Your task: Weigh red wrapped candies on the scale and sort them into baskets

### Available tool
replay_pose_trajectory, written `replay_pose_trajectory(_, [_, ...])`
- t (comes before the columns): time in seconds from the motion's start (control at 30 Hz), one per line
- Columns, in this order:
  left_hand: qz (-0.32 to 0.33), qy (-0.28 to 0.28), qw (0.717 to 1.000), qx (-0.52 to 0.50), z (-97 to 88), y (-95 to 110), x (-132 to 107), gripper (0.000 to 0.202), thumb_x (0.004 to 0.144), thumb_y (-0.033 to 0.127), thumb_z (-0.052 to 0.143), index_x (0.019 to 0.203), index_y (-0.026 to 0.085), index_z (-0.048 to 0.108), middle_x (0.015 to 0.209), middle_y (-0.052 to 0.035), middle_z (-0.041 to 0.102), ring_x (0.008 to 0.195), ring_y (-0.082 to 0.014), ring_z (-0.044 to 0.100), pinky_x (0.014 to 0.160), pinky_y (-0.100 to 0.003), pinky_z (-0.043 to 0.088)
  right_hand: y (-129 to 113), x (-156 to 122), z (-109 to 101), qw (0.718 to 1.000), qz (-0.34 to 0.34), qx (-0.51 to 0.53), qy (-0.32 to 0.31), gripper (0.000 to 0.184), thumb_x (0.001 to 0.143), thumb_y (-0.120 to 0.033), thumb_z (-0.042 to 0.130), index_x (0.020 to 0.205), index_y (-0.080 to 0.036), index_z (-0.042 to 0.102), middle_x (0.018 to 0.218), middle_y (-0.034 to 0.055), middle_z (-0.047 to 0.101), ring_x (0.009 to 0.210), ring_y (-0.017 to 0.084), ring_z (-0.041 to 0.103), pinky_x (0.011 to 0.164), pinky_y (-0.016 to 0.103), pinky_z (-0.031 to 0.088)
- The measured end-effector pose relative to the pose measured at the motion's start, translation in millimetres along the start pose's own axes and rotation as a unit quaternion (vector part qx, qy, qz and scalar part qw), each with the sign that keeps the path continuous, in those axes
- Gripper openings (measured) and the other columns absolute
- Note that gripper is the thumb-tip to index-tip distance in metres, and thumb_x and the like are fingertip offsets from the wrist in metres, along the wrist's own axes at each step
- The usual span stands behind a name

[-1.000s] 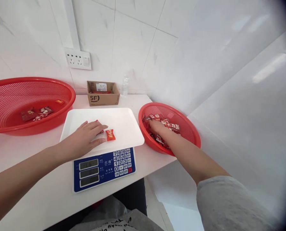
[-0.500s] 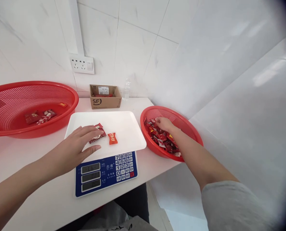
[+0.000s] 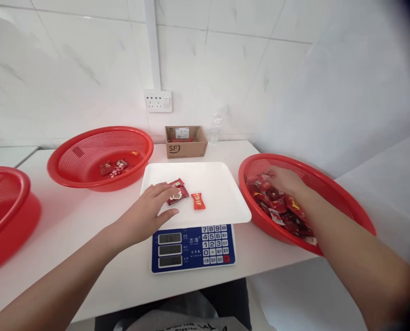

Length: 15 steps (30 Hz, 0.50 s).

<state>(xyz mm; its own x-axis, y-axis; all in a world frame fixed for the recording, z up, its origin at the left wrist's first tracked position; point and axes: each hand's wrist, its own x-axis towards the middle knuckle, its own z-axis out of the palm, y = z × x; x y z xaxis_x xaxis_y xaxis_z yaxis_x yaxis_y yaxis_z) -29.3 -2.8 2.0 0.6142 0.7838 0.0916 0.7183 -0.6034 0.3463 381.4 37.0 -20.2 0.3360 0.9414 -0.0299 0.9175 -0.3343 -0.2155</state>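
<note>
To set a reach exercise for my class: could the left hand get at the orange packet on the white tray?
Probably yes: the left hand reaches over the white tray, and only bare tray separates its thumb from the uncovered orange packet.

Your view: swung left, bringing another red basket (image 3: pixel 24 187) in at the left edge.
Left hand (image 3: pixel 149 209): you've drawn it back, uncovering more dark red packet (image 3: pixel 180 194).
Right-side heap: reshuffled beneath your right hand (image 3: pixel 287 180); a gold-marked packet (image 3: pixel 293 205) now shows.
</note>
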Motion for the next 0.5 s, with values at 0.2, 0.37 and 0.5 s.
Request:
replay_pose_trajectory(0.2, [0.005, -0.034, 0.999, 0.0, 8.1, 0.4, 5.7, 0.044, 0.089, 0.038, 0.043, 0.131, 0.024, 0.042, 0.142, -0.0049, 0.04, 0.135, -0.0256, 0.025, 0.108, -0.047, 0.027, -74.2, -51.0, -28.6, 0.981, -0.104, 0.139, 0.089, 0.03, 0.084, -0.046, 0.049, 0.105, -0.027, 0.057, 0.106, 0.002, 0.066, 0.094, 0.021, 0.062, 0.078, 0.035, 0.047])
replay_pose_trajectory(0.37, [0.032, -0.055, 0.998, -0.008, 12.8, 7.5, 3.0, 0.045, 0.09, 0.037, 0.044, 0.132, 0.024, 0.04, 0.139, -0.0058, 0.045, 0.132, -0.0242, 0.032, 0.11, -0.049, 0.021, -144.6, -85.6, -1.4, 0.941, -0.242, 0.236, -0.011, 0.026, 0.085, -0.042, 0.05, 0.102, -0.026, 0.06, 0.101, 0.002, 0.069, 0.087, 0.017, 0.063, 0.079, 0.033, 0.048])
replay_pose_trajectory(0.5, [0.029, -0.051, 0.998, -0.024, 10.3, 10.3, -5.2, 0.046, 0.091, 0.041, 0.041, 0.133, 0.025, 0.04, 0.138, -0.0071, 0.045, 0.127, -0.0242, 0.04, 0.105, -0.045, 0.032, -157.3, -96.9, 21.9, 0.94, -0.284, 0.185, -0.046, 0.034, 0.085, -0.028, 0.05, 0.119, -0.024, 0.055, 0.123, 0.0076, 0.058, 0.109, 0.022, 0.055, 0.09, 0.04, 0.044])
